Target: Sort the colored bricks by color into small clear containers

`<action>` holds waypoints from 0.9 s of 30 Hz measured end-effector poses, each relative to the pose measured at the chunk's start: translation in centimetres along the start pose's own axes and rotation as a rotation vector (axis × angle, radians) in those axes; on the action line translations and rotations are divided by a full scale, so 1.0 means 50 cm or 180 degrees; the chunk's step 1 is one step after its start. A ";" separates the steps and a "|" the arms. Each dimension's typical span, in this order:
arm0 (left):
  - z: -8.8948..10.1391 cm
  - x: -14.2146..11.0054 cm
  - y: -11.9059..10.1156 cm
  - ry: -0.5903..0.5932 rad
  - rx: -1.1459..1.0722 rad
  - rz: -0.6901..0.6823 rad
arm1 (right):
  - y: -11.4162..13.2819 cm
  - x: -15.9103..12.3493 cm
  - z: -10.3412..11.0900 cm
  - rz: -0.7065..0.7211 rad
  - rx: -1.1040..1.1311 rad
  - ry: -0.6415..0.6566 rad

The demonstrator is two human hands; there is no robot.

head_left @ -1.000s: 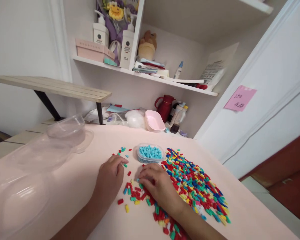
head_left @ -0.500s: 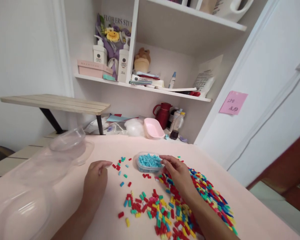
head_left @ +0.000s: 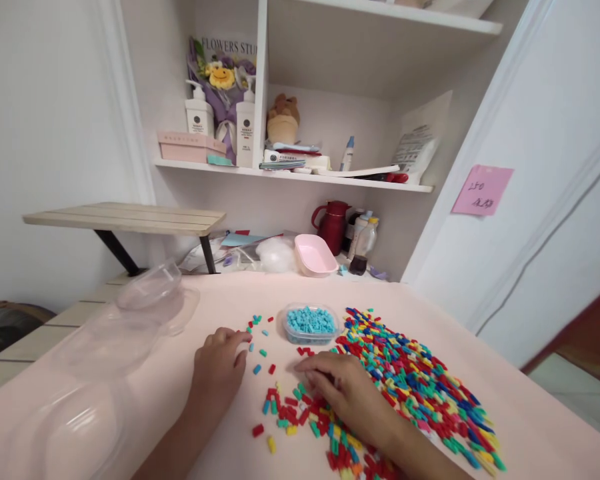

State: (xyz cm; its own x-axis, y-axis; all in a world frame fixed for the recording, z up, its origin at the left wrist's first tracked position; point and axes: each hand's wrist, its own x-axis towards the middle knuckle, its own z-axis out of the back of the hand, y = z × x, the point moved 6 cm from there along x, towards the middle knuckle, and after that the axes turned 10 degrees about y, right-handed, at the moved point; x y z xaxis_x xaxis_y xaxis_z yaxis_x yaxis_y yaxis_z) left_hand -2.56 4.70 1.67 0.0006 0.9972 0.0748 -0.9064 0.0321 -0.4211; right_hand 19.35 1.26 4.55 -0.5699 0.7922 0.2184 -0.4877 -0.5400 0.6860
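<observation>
My left hand (head_left: 219, 367) is low over the cloth, left of a few loose red, green and blue toy bricks (head_left: 257, 369). Its fingers are bent, with a gap between thumb and forefinger, and the fingertips partly cover a red brick. Palm down, my right hand (head_left: 347, 387) hovers over the near left part of a big heap of mixed coloured bricks (head_left: 420, 380). Its fingers stretch left, slightly apart, with nothing visible between them. Beyond both hands stands a clear plastic tub (head_left: 311, 340) filled with light blue bricks (head_left: 310, 320).
Clear plastic containers (head_left: 150, 287) stand on the left of the pink cloth (head_left: 220, 293). Behind are a pink basin (head_left: 316, 256), a red jug (head_left: 333, 227) and bottles (head_left: 365, 237). A small wooden stand (head_left: 130, 219) rises at the back left, under a loaded shelf (head_left: 290, 175).
My right hand has moved from the tub's right edge toward me and left, over the bricks. The left hand has shifted right toward the loose bricks. The camera view has tilted slightly.
</observation>
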 end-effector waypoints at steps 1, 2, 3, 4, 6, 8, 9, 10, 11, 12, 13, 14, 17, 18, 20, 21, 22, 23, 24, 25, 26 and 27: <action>-0.002 0.000 -0.001 0.0035 0.0090 -0.0037 | -0.003 0.001 0.001 -0.0027 0.0027 -0.0025; -0.003 0.000 -0.002 0.0062 0.0137 -0.0070 | -0.007 0.002 0.002 -0.0051 0.0048 -0.0045; -0.004 0.000 -0.003 0.0080 0.0143 -0.0094 | -0.010 0.002 0.003 -0.0067 0.0062 -0.0062; -0.004 0.000 -0.004 0.0096 0.0120 -0.0116 | -0.012 0.003 0.004 -0.0073 0.0071 -0.0074; -0.004 0.000 -0.006 0.0132 0.0038 -0.0153 | -0.012 0.004 0.003 -0.0051 0.0092 -0.0073; -0.004 -0.001 -0.010 0.0155 -0.0015 -0.0170 | -0.010 0.004 0.001 -0.0018 0.0115 -0.0058; -0.003 -0.001 -0.011 0.0162 -0.0021 -0.0171 | -0.009 0.003 0.000 -0.0016 0.0131 -0.0051; -0.002 -0.001 -0.012 0.0165 -0.0019 -0.0169 | -0.009 0.003 0.000 -0.0025 0.0147 -0.0046; -0.002 -0.001 -0.013 0.0165 -0.0019 -0.0173 | -0.008 0.003 -0.001 -0.0034 0.0152 -0.0044; -0.002 -0.001 -0.013 0.0169 -0.0024 -0.0181 | -0.008 0.002 -0.001 -0.0041 0.0145 -0.0037; -0.001 -0.001 -0.013 0.0174 -0.0039 -0.0197 | -0.008 0.002 -0.001 -0.0045 0.0129 -0.0026; -0.001 -0.001 -0.013 0.0185 -0.0063 -0.0222 | -0.008 0.002 -0.002 -0.0045 0.0105 -0.0011; 0.002 -0.001 -0.013 0.0229 -0.0189 -0.0299 | -0.011 0.003 -0.005 -0.0039 0.0062 0.0025; 0.004 -0.001 -0.012 0.0238 -0.0275 -0.0313 | -0.012 0.004 -0.006 -0.0039 0.0065 0.0042; 0.009 0.000 -0.011 0.0234 -0.0464 -0.0336 | -0.011 0.005 -0.010 -0.0014 0.0045 0.0102; 0.011 0.000 -0.011 0.0219 -0.0547 -0.0340 | -0.009 0.006 -0.012 0.0014 0.0015 0.0146; 0.013 0.000 -0.010 0.0198 -0.0612 -0.0343 | -0.007 0.007 -0.014 0.0046 -0.0026 0.0198; 0.014 0.000 -0.009 0.0169 -0.0655 -0.0341 | -0.005 0.008 -0.016 0.0075 -0.0071 0.0247; 0.015 0.000 -0.008 0.0138 -0.0691 -0.0336 | -0.003 0.009 -0.018 0.0098 -0.0111 0.0286; 0.015 0.000 -0.007 0.0100 -0.0746 -0.0325 | -0.003 0.009 -0.019 0.0112 -0.0145 0.0312; 0.016 -0.001 -0.005 0.0054 -0.0812 -0.0307 | -0.003 0.010 -0.020 0.0116 -0.0173 0.0328; 0.017 -0.002 -0.003 -0.0003 -0.0889 -0.0288 | -0.005 0.010 -0.021 0.0115 -0.0203 0.0323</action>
State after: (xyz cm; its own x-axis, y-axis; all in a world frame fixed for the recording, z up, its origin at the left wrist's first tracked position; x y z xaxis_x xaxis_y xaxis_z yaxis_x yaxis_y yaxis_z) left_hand -2.78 4.52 2.52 0.0756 0.9894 0.1241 -0.7514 0.1383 -0.6452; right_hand 18.49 1.50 3.76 -0.6504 0.7406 0.1686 -0.5047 -0.5873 0.6327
